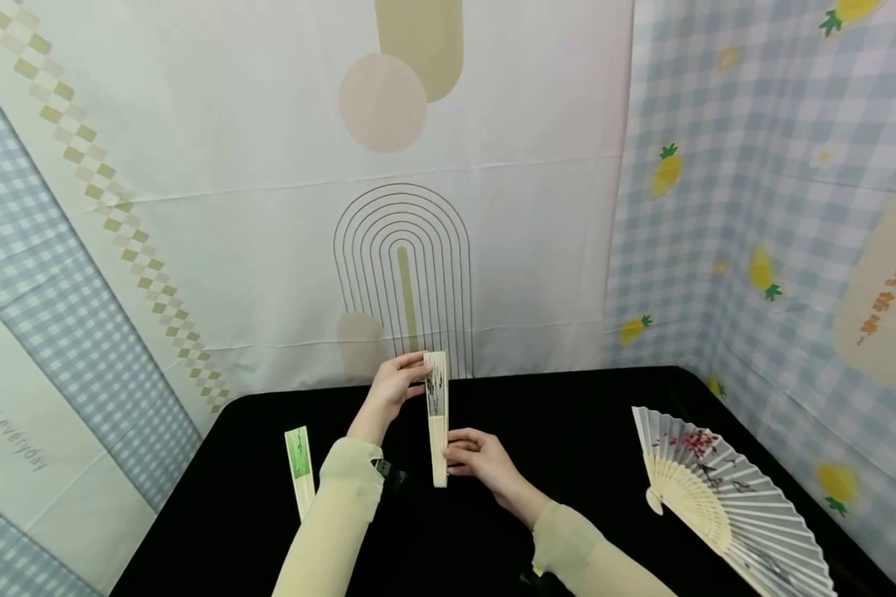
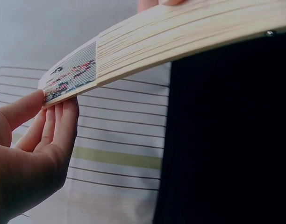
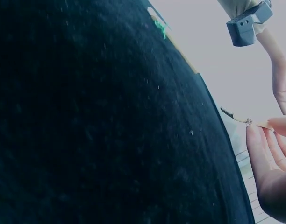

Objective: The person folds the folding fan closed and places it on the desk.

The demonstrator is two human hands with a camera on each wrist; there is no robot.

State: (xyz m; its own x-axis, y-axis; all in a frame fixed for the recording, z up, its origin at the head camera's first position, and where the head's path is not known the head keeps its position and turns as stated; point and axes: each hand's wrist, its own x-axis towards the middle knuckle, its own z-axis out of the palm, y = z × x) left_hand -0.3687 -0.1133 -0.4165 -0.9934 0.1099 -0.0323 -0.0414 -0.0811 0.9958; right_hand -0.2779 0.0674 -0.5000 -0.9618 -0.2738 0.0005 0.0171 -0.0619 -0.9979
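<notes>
A folded hand fan (image 1: 436,414) stands nearly upright above the table, its wooden ribs at the bottom and printed fabric at the top. My left hand (image 1: 394,386) pinches the fabric end between thumb and fingers; in the left wrist view, the pleats (image 2: 73,74) show pink and dark print. Lower down, my right hand (image 1: 487,466) pinches the ribbed end near the rivet. The right wrist view shows only that end of the fan (image 3: 249,122), edge-on between thumb and fingers; the rest is hidden there.
A folded green fan (image 1: 299,464) lies on the black table (image 1: 567,414) at the left, partly behind my left sleeve. At the right lies a spread white fan (image 1: 724,489) with a floral print. Patterned cloths (image 1: 538,249) hang behind the table and at both sides.
</notes>
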